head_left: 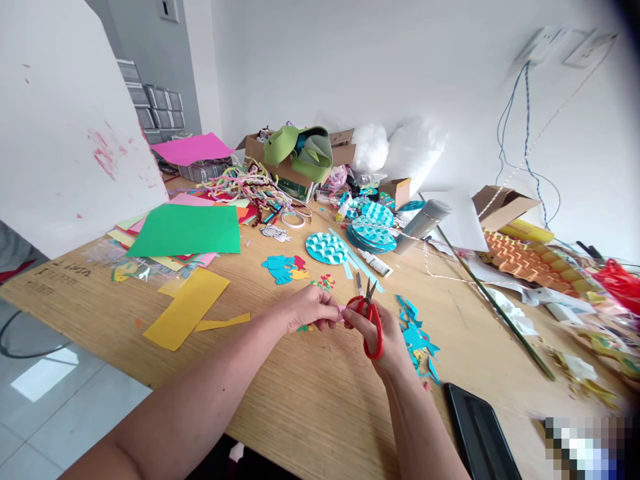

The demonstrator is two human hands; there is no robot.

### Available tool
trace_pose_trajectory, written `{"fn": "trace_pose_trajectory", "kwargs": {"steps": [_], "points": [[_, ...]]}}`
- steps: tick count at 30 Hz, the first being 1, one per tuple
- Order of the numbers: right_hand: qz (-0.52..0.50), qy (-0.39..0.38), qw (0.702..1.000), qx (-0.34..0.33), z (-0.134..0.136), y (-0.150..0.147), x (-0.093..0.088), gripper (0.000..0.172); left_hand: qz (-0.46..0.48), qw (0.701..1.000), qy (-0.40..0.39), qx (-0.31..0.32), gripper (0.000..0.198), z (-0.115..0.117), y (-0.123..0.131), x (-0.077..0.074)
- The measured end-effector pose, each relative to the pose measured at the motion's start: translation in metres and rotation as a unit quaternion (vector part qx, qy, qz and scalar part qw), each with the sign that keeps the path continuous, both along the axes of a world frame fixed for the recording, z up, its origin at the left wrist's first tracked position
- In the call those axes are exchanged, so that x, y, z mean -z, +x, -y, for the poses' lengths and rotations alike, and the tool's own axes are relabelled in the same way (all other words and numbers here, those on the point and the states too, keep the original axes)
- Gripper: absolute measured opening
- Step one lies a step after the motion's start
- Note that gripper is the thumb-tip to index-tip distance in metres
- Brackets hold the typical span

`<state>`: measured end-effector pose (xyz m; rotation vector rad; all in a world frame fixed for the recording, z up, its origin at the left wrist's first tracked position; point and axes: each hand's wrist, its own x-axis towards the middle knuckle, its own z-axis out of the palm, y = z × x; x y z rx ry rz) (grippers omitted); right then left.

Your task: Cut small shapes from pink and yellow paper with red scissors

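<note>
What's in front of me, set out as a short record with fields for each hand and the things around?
Left hand: pinching small pink piece
Right hand: holding red-handled scissors, blades pointing away, fingertips by the small pink piece
Right of hands: blue scraps, black phone
Left of hands: yellow paper, green sheet
Beyond hands: blue cutouts, round scalloped disc

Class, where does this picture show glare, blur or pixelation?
Head view: glare whitens a patch of floor at lower left; red plastic blurs near the right edge; the lower-right corner is pixelated; the scissors look fairly sharp.
</note>
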<state>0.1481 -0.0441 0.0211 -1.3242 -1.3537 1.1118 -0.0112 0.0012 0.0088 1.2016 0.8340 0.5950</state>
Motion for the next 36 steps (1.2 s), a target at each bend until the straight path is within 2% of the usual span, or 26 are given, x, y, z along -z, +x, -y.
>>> {"fn": "trace_pose_trajectory", "kwargs": {"steps": [5, 14, 20, 23, 31, 36], "points": [[-0.005, -0.011, 1.000, -0.009, -0.001, 0.002, 0.004, 0.025, 0.006, 1.000, 0.008, 0.014, 0.015, 0.000, 0.001, 0.001], [-0.049, -0.003, 0.999, 0.013, 0.000, -0.002, 0.002, 0.028, 0.029, 0.999, -0.026, -0.020, 0.013, 0.000, 0.000, -0.005], [-0.017, 0.026, 0.999, 0.028, 0.001, -0.005, 0.000, 0.036, 0.059, 0.998, -0.020, -0.026, 0.020, 0.000, 0.001, -0.001], [0.019, 0.038, 0.999, 0.015, 0.002, -0.004, 0.003, 0.040, 0.088, 0.994, -0.030, -0.054, 0.026, -0.002, 0.001, 0.001], [0.078, -0.029, 0.996, -0.007, 0.005, -0.010, 0.016, 0.051, 0.160, 0.967, -0.060, -0.189, 0.029, -0.008, 0.002, 0.002], [0.121, -0.049, 0.991, -0.026, 0.007, -0.016, 0.014, 0.056, 0.168, 0.957, -0.066, -0.227, 0.031, -0.009, 0.003, 0.002]]}}
